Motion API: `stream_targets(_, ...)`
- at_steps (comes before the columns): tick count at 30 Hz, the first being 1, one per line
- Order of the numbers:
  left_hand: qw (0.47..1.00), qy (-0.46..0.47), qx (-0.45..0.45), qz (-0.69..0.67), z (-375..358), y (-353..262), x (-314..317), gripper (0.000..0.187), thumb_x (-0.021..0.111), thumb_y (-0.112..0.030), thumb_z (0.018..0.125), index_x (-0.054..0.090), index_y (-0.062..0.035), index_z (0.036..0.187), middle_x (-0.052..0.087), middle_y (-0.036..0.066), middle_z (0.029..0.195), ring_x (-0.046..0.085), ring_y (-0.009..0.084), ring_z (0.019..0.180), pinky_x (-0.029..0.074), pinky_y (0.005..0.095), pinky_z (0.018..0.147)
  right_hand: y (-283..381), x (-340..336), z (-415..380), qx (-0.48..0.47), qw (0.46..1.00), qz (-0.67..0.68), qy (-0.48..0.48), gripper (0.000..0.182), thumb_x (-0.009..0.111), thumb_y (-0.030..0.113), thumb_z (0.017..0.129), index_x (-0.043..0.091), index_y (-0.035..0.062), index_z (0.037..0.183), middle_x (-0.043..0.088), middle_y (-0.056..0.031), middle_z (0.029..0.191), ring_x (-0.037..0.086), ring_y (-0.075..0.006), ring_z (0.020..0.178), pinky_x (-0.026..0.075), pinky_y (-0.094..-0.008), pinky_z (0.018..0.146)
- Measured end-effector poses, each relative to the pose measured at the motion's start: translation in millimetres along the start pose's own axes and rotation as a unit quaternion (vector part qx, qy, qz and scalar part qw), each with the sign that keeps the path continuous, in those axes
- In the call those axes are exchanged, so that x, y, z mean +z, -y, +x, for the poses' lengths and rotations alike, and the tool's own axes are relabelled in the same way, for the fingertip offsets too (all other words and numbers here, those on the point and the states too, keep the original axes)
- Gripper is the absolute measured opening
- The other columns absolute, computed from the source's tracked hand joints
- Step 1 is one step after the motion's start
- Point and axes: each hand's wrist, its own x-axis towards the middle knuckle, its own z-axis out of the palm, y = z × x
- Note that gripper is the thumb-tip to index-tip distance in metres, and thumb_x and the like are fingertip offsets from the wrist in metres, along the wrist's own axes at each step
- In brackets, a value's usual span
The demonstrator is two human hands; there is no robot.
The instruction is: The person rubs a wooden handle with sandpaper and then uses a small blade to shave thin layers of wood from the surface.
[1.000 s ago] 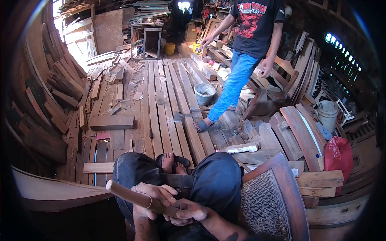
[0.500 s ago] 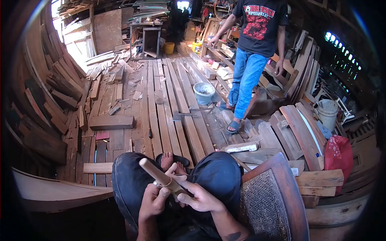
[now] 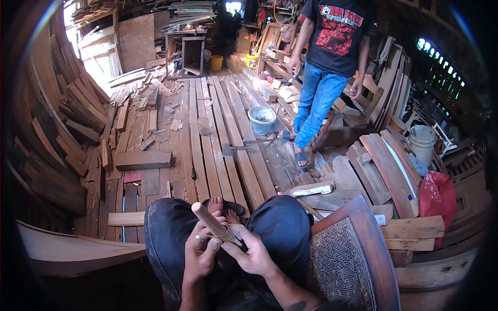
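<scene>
Above my lap, a pale wooden handle [image 3: 208, 217] slants up and to the left, its rounded end foremost. Its lower end meets a wider light-brown piece with a rim or band, mostly covered by my fingers. My left hand [image 3: 199, 254], with a ring on one finger, is closed around the left side of this join. On the other side, my right hand [image 3: 255, 255] grips the wider lower part between thumb and fingers. What lies below the join is hidden by my hands.
Long planks [image 3: 218, 140] cover the floor ahead, with a hammer-like tool [image 3: 231, 150] on them. A person in jeans [image 3: 324, 98] stands by a grey bucket [image 3: 262, 120]. Close on my right are a woven-panel chair part [image 3: 345, 264], stacked boards [image 3: 412, 228] and a red bag [image 3: 437, 197].
The handle has shifted slightly right and stands a little more upright. My left fingers now wrap higher around the join, and my right fingers have drawn in. The other person's arm has lowered.
</scene>
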Motion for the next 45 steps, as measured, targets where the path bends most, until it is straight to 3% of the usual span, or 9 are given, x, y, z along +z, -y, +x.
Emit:
stream_targets(5,0.993,-0.031,-0.084,-0.077,-1.0,-3.9,7.8,0.051,0.063,-0.027,0.107,0.056,0.0055,0.147,0.058,0.020,0.149,0.054,0.0297,0.141,0.042,0.0430,0.118,-6.5,9.4,2.6,0.002,0.995,-0.062,-0.080,0.036,0.074,0.011,0.100,0.063,-0.0037,0.131,0.074,-0.0169,0.109,0.071,-0.0212,0.099,0.056,-0.0362,0.088)
stream_targets(8,0.984,-0.142,-0.062,-0.085,4.0,-7.5,26.3,0.060,0.060,-0.020,0.108,0.041,0.0053,0.158,0.056,0.022,0.151,0.054,0.0304,0.141,0.041,0.0425,0.119,-21.8,15.6,8.2,-0.042,0.981,-0.121,-0.143,0.034,0.076,0.011,0.099,0.064,-0.0044,0.127,0.074,-0.0203,0.110,0.074,-0.0290,0.099,0.058,-0.0400,0.088)
stream_targets(12,0.983,-0.159,-0.049,-0.084,0.0,-17.2,42.9,0.067,0.056,-0.017,0.109,0.027,0.0035,0.166,0.045,0.025,0.161,0.047,0.0320,0.147,0.034,0.0437,0.124,-32.6,20.4,15.0,-0.081,0.966,-0.169,-0.177,0.031,0.076,0.009,0.097,0.066,-0.0036,0.123,0.073,-0.0205,0.108,0.074,-0.0336,0.098,0.058,-0.0408,0.088)
stream_targets(20,0.977,-0.185,-0.057,-0.089,10.1,-12.8,43.5,0.084,0.063,-0.003,0.103,0.011,0.0013,0.169,0.048,0.022,0.159,0.048,0.0288,0.147,0.035,0.0424,0.125,-17.6,30.9,6.0,-0.085,0.984,-0.124,-0.097,0.030,0.078,0.008,0.093,0.068,-0.0015,0.119,0.067,-0.0182,0.113,0.070,-0.0388,0.100,0.057,-0.0431,0.089)
stream_targets(21,0.970,-0.215,-0.053,-0.099,12.2,-9.7,41.9,0.089,0.066,0.001,0.101,0.008,0.0013,0.169,0.061,0.020,0.146,0.060,0.0256,0.135,0.042,0.0390,0.118,-17.1,30.2,5.4,-0.095,0.984,-0.123,-0.084,0.030,0.078,0.007,0.092,0.068,-0.0019,0.119,0.067,-0.0186,0.113,0.070,-0.0391,0.101,0.057,-0.0432,0.089)
stream_targets(27,0.973,-0.217,-0.072,-0.043,10.6,-6.5,26.3,0.086,0.070,0.002,0.098,0.016,0.0056,0.164,0.072,0.013,0.116,0.069,0.0204,0.115,0.048,0.0349,0.109,-17.8,38.1,-3.5,-0.100,0.987,-0.108,-0.060,0.035,0.077,0.004,0.090,0.067,-0.0026,0.123,0.065,-0.0195,0.119,0.069,-0.0404,0.107,0.057,-0.0435,0.091)
stream_targets(34,0.967,-0.246,-0.043,-0.049,8.4,-11.6,25.7,0.076,0.072,0.004,0.094,0.029,0.0020,0.157,0.059,0.001,0.087,0.060,0.0087,0.085,0.050,0.0251,0.083,-10.1,38.9,-6.2,-0.082,0.993,-0.078,-0.024,0.043,0.078,0.004,0.090,0.066,-0.0004,0.131,0.065,-0.0173,0.122,0.069,-0.0373,0.113,0.056,-0.0413,0.096)
stream_targets(42,0.940,-0.313,-0.029,-0.134,16.3,-22.1,10.9,0.041,0.065,-0.004,0.102,0.043,-0.0041,0.137,0.051,-0.001,0.074,0.050,0.0077,0.060,0.043,0.0237,0.058,-19.1,27.7,-10.9,-0.001,0.992,0.034,0.124,0.050,0.072,0.009,0.098,0.056,-0.0017,0.144,0.067,-0.0128,0.120,0.067,-0.0281,0.114,0.051,-0.0383,0.106)
stream_targets(45,0.936,-0.299,-0.022,-0.185,15.9,-42.5,-5.1,0.038,0.062,-0.012,0.105,0.043,-0.0027,0.136,0.045,-0.001,0.063,0.042,0.0085,0.045,0.038,0.0255,0.046,-29.0,13.6,-17.8,0.165,0.943,0.151,0.246,0.041,0.065,0.019,0.107,0.054,0.0005,0.142,0.065,-0.0045,0.105,0.064,-0.0115,0.083,0.052,-0.0266,0.076)
